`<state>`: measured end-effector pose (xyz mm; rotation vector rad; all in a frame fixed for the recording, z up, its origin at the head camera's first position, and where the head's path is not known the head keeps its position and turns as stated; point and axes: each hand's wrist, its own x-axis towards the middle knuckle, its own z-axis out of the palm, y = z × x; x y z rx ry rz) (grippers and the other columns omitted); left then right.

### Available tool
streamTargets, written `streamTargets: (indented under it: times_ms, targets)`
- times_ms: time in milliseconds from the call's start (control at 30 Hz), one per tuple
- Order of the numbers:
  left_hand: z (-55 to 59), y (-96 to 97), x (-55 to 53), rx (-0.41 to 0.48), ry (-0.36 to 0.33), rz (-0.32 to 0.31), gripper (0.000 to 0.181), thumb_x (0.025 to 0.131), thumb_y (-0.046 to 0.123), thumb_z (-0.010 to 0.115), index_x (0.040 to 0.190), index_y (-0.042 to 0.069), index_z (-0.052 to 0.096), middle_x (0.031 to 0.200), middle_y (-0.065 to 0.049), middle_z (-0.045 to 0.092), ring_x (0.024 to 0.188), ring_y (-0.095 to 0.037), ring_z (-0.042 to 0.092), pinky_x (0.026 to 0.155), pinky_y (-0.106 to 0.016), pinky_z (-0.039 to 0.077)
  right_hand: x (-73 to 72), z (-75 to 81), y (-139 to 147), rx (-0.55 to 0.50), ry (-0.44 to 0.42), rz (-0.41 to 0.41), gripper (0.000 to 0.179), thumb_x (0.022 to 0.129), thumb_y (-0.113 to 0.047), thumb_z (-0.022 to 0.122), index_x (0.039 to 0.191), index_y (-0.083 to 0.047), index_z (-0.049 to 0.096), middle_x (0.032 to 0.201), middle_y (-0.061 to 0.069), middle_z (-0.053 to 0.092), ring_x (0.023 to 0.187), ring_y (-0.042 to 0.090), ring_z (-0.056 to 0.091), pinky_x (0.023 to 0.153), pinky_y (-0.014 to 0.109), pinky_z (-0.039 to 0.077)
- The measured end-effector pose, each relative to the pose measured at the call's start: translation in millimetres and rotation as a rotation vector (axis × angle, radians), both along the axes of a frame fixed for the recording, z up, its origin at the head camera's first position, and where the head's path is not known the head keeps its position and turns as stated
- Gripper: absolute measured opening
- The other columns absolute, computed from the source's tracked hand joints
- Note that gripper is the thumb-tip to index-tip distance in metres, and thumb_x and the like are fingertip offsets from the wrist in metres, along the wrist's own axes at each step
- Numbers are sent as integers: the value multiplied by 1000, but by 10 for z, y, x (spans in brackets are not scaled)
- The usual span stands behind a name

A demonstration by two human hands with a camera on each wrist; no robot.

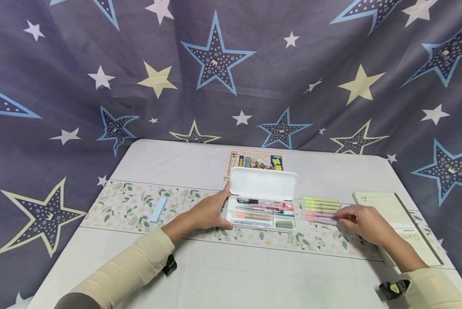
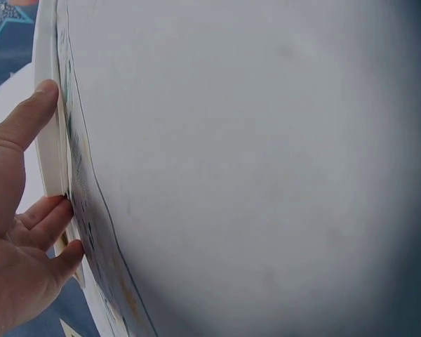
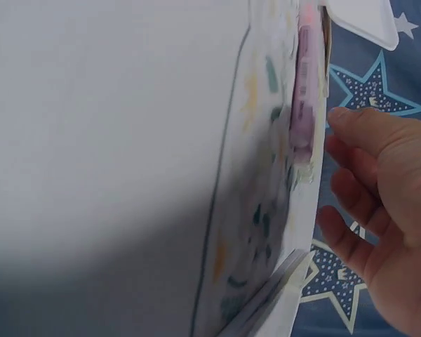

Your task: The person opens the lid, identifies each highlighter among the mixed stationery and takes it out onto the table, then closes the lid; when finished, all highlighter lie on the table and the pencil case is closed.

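A white pencil case [image 1: 263, 182] stands with its lid raised at the middle of the table, pens [image 1: 259, 209] and a green block [image 1: 284, 224] inside. My left hand [image 1: 211, 210] grips its left end, thumb at the front corner, as the left wrist view also shows in the thumb [image 2: 38, 105] against the white wall. To the right of the case lies a row of yellow, pink and purple highlighters [image 1: 320, 205]. Over their right ends is my right hand [image 1: 364, 221], fingers loosely bent. In the right wrist view, a purple highlighter [image 3: 305, 91] lies beside the thumb, with nothing gripped.
A light blue strip [image 1: 159, 209] lies on the floral band at the left. Behind the pencil case is a book with an illustrated cover [image 1: 235, 159]. A pale notebook [image 1: 381, 208] lies at the right, under my right forearm. A star-patterned curtain [image 1: 215, 111] hangs behind the table.
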<state>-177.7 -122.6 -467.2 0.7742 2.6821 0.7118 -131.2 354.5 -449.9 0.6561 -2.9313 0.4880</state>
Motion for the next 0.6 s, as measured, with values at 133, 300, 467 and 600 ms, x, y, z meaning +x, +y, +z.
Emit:
streamTargets:
  times_ms: [133, 300, 467, 600]
  targets:
    - [-8, -1, -1, -4, -2, 1, 144, 71, 52, 90, 163, 7, -12, 158, -6, 46, 145, -28, 46, 119, -44, 39, -11, 12, -94, -23, 21, 25, 17, 84, -11, 81, 95, -22, 80, 80, -18, 68, 69, -8, 52, 60, 22, 48]
    - [-16, -4, -6, -1, -10, 1, 144, 72, 52, 90, 163, 8, -13, 157, -6, 46, 145, -27, 46, 119, -43, 39, -39, 38, -257, -46, 35, 66, 15, 84, -11, 82, 97, -19, 80, 83, -14, 70, 70, -8, 53, 59, 22, 48]
    - [-2, -2, -1, 4, -11, 0, 144, 72, 51, 90, 163, 7, -12, 156, -7, 47, 144, -28, 47, 119, -43, 39, -63, 86, -481, -41, 65, 112, 14, 83, -10, 83, 95, -17, 80, 85, -9, 73, 71, -5, 55, 60, 23, 49]
    - [7, 3, 1, 4, -13, -2, 144, 72, 51, 90, 163, 7, -12, 155, -7, 48, 144, -27, 47, 119, -43, 39, -79, 120, -663, -38, 77, 168, 14, 83, -11, 83, 96, -16, 80, 90, -5, 77, 75, 3, 64, 65, 26, 54]
